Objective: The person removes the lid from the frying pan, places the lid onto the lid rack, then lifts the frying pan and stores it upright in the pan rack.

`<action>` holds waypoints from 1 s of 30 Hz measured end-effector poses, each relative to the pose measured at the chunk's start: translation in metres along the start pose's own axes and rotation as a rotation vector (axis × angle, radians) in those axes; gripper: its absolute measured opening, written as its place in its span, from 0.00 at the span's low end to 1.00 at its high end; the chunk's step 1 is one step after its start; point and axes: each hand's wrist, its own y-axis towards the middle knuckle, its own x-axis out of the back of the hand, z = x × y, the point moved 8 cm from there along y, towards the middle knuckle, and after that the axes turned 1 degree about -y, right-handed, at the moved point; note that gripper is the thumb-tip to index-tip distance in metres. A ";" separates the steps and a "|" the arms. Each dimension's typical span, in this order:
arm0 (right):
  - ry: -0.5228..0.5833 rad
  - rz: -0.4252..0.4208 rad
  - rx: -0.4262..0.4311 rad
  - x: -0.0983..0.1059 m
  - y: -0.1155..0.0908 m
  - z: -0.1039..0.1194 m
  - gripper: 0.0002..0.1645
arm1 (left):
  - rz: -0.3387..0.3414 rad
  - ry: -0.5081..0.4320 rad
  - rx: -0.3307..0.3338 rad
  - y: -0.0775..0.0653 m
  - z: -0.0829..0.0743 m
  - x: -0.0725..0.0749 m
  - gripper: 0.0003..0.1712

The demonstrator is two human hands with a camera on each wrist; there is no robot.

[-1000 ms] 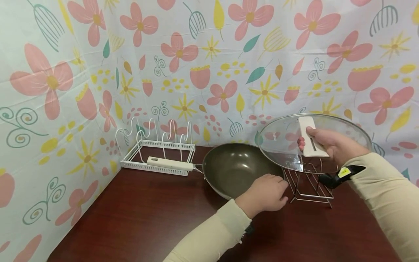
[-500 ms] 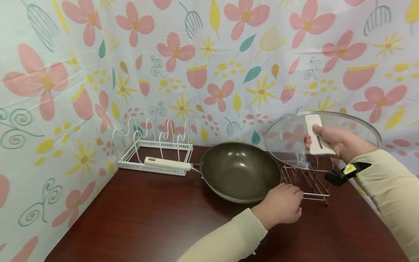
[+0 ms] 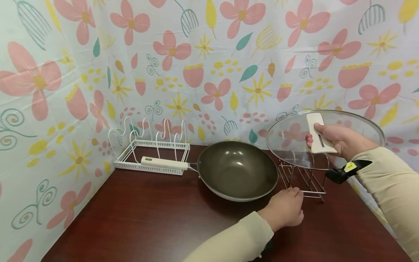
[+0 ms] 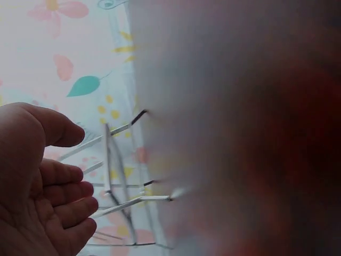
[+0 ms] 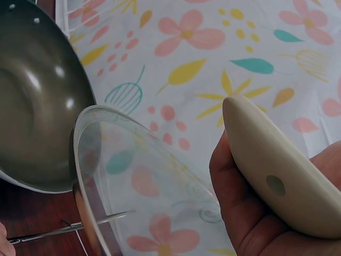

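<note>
The right hand [image 3: 343, 140] is gripping the cream-coloured, slotted plastic handle [image 3: 316, 129] of a large round clear-glass lid with a metal rim [image 3: 291, 153], its fingers and thumb wrapping round opposite sides. The lid is hanging tilted above a small silver metal-wire rack [image 3: 313, 192], its handle facing the head camera; whether its lower edge is touching the wires is hard to tell. The left hand [image 3: 286, 207] is reaching to the near left corner of the wire rack, its fingers lying loose and its thumb standing apart in the left wrist view; whether the fingertips are touching the rail, the pictures are not showing clearly. A black wrist device [image 3: 338, 175] is sitting at the cuff of the right beige sleeve [image 3: 389, 185].

Just left of the wire rack, a deep round dark-brown wok [image 3: 237, 171] is standing upright, its long cream handle [image 3: 164, 163] pointing left across the front of a white metal rack with wavy upright dividers [image 3: 131, 167]. The dark reddish-brown table [image 3: 131, 218] is carrying both racks and the wok. Behind, white cloth printed with pink, yellow and green flowers and leaves [image 3: 203, 127] is hanging.
</note>
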 end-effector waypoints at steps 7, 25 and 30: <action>-0.083 -0.035 0.029 0.002 -0.004 0.001 0.21 | -0.001 0.010 0.042 0.004 0.007 -0.014 0.34; -0.061 -0.038 -0.023 0.014 -0.002 0.005 0.18 | -0.016 0.048 0.002 0.005 0.009 -0.008 0.32; -0.084 -0.046 0.004 0.020 -0.004 0.010 0.16 | -0.035 0.016 -0.005 0.005 0.010 -0.009 0.31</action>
